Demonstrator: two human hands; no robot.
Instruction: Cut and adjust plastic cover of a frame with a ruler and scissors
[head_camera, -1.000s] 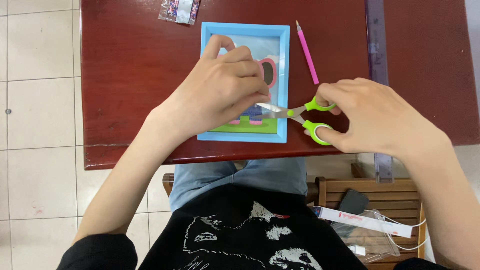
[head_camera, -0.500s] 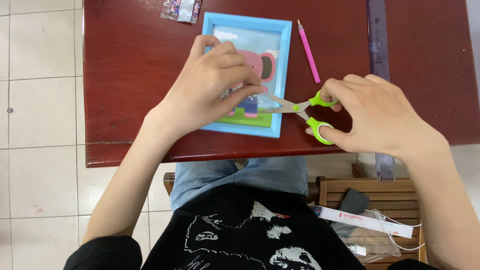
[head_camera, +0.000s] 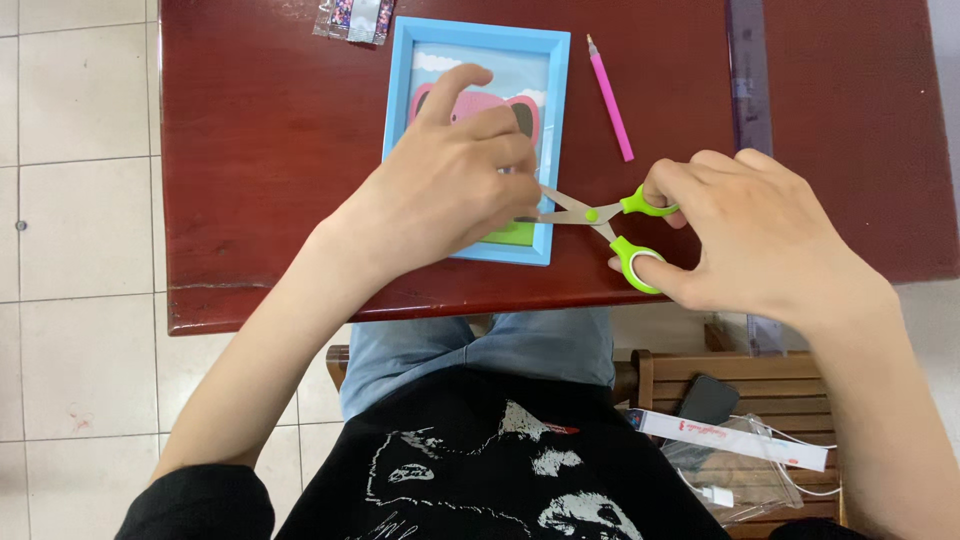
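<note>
Green-handled scissors (head_camera: 610, 225) sit in my right hand (head_camera: 760, 235), thumb and a finger through the loops, gripping them, with the blades parted and pointing left. Their tips disappear under my left hand (head_camera: 450, 190), which presses down on the blue-framed picture (head_camera: 478, 60) of a pink elephant, fingers curled and bunched near the frame's lower right corner; whether they pinch anything small I cannot tell. The frame lies flat near the front edge of the dark red table (head_camera: 260, 150).

As I judge it, the snipping is only under way: the open blades suggest a cut not yet closed, and I see no trimmed-off pieces lying about.

A pink pencil (head_camera: 610, 98) lies just right of the frame, a clear ruler (head_camera: 748, 90) beyond it, and a shiny packet (head_camera: 352, 18) is cut off at the top edge. What meets the blades is hidden.
</note>
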